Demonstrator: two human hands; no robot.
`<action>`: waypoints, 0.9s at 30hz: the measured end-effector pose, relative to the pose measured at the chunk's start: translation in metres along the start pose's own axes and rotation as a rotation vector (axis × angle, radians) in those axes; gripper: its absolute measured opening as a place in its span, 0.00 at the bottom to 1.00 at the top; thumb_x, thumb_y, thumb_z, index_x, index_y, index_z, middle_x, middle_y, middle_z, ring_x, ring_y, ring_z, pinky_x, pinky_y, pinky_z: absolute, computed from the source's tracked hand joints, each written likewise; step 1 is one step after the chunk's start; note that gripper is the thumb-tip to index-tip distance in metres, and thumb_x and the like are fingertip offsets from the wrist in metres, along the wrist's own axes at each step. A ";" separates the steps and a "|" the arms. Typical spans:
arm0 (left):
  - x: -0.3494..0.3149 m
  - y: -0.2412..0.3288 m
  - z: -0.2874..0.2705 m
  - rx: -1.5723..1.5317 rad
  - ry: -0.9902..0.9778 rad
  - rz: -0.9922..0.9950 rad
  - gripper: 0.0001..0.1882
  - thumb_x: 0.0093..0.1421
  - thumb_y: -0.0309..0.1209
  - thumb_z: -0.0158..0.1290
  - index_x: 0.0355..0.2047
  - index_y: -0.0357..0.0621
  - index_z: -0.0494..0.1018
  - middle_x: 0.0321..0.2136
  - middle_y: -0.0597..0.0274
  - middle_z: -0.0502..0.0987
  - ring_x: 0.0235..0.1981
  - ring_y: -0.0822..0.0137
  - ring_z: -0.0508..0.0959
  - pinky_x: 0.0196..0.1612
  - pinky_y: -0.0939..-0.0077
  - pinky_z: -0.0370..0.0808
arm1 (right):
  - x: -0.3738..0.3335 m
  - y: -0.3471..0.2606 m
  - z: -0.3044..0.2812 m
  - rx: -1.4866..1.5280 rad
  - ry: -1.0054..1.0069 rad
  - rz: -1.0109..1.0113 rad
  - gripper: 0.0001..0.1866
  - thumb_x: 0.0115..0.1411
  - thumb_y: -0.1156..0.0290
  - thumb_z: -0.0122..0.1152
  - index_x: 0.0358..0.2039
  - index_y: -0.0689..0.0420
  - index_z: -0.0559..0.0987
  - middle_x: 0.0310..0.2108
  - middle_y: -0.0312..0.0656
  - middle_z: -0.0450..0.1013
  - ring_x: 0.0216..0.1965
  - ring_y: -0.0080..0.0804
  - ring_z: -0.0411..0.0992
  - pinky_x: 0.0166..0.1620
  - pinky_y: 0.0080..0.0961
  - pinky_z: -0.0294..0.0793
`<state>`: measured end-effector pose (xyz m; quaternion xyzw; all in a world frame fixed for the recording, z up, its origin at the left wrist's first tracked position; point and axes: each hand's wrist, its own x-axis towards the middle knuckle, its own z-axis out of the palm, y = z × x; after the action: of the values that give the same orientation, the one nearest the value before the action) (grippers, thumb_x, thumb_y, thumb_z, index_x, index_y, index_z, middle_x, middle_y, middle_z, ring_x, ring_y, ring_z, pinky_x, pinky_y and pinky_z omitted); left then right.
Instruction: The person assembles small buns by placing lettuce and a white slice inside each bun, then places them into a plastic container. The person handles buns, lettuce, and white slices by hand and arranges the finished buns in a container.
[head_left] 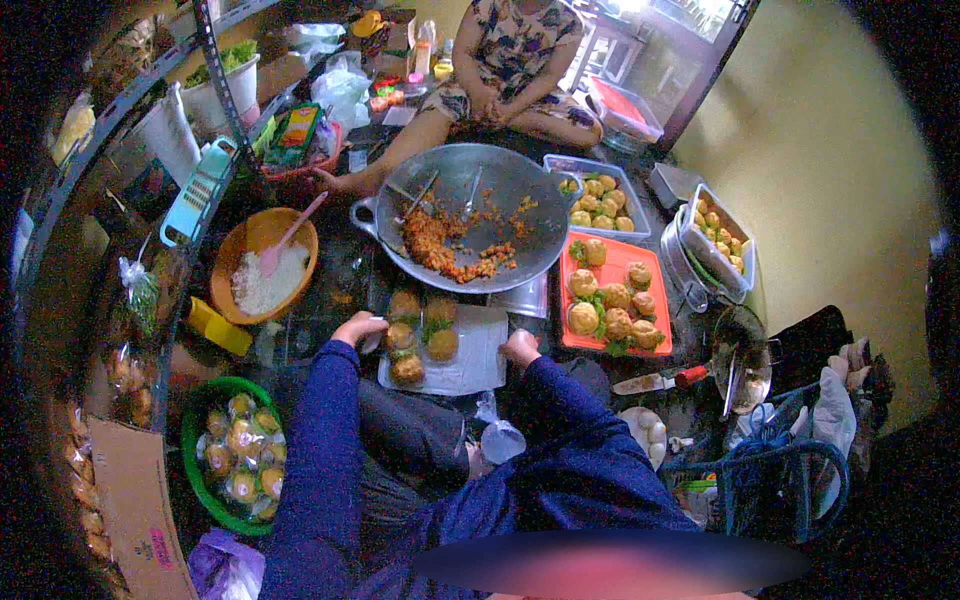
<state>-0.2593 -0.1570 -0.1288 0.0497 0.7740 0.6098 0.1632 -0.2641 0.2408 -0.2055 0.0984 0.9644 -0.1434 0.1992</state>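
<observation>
A white tray (480,350) lies in front of me with several round golden-brown buns (441,345) and some green leaf on its left half. At its left, my left hand (360,330) is closed, with something whitish at the fingers that is too small to name. My right hand (520,348) is closed at the tray's right edge; what it pinches, if anything, is hidden. Just beyond stands a large metal wok (475,215) holding an orange-brown chopped filling (440,245) and spoon-like utensils. To its right, an orange tray (650,275) carries more buns and green leaves.
An orange bowl (228,245) of white food with a pink spatula and a green basket (190,450) of wrapped buns stand left. Clear tubs (590,168) of buns stand right. A red-handled knife (640,385) lies near them. Another person (515,70) sits behind the wok.
</observation>
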 end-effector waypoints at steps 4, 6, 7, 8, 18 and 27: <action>-0.014 0.025 0.003 0.160 0.008 0.024 0.19 0.51 0.47 0.57 0.30 0.41 0.78 0.30 0.61 0.78 0.34 0.67 0.75 0.41 0.73 0.68 | -0.011 -0.007 -0.005 0.232 0.107 0.072 0.22 0.47 0.54 0.63 0.30 0.63 0.81 0.38 0.55 0.76 0.39 0.49 0.77 0.39 0.40 0.76; -0.021 0.029 0.005 0.097 0.018 0.068 0.19 0.52 0.47 0.56 0.31 0.41 0.79 0.29 0.60 0.79 0.34 0.66 0.76 0.42 0.73 0.68 | -0.006 0.001 0.009 0.621 0.036 0.040 0.22 0.50 0.54 0.62 0.33 0.64 0.79 0.37 0.53 0.77 0.39 0.46 0.76 0.40 0.40 0.76; -0.025 0.029 0.007 0.050 0.052 0.135 0.20 0.52 0.47 0.56 0.31 0.41 0.79 0.29 0.60 0.79 0.34 0.66 0.76 0.42 0.72 0.68 | -0.001 0.005 0.017 0.938 -0.095 -0.009 0.24 0.52 0.54 0.61 0.38 0.65 0.77 0.38 0.51 0.76 0.41 0.43 0.75 0.42 0.40 0.75; -0.025 0.030 0.006 0.058 0.067 0.202 0.19 0.52 0.46 0.55 0.31 0.42 0.79 0.29 0.61 0.79 0.34 0.65 0.76 0.42 0.72 0.69 | 0.006 0.009 0.024 1.253 -0.232 -0.063 0.27 0.53 0.53 0.61 0.42 0.65 0.76 0.39 0.49 0.76 0.43 0.39 0.75 0.45 0.39 0.74; 0.009 0.001 -0.004 -0.026 0.039 -0.334 0.15 0.48 0.43 0.53 0.27 0.44 0.76 0.27 0.61 0.78 0.28 0.64 0.75 0.33 0.70 0.69 | 0.027 0.004 0.052 1.356 -0.124 -0.014 0.37 0.60 0.37 0.45 0.48 0.63 0.74 0.41 0.40 0.74 0.37 0.30 0.71 0.40 0.33 0.71; -0.016 0.029 -0.002 -0.154 -0.013 -0.205 0.16 0.48 0.43 0.55 0.26 0.43 0.77 0.25 0.63 0.78 0.27 0.67 0.76 0.32 0.71 0.70 | 0.008 -0.010 0.028 1.406 0.033 0.021 0.37 0.60 0.37 0.43 0.47 0.62 0.75 0.36 0.37 0.75 0.31 0.26 0.69 0.34 0.27 0.70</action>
<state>-0.2483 -0.1556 -0.0976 -0.0381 0.7248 0.6472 0.2331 -0.2635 0.2236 -0.2313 0.2153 0.6448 -0.7296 0.0751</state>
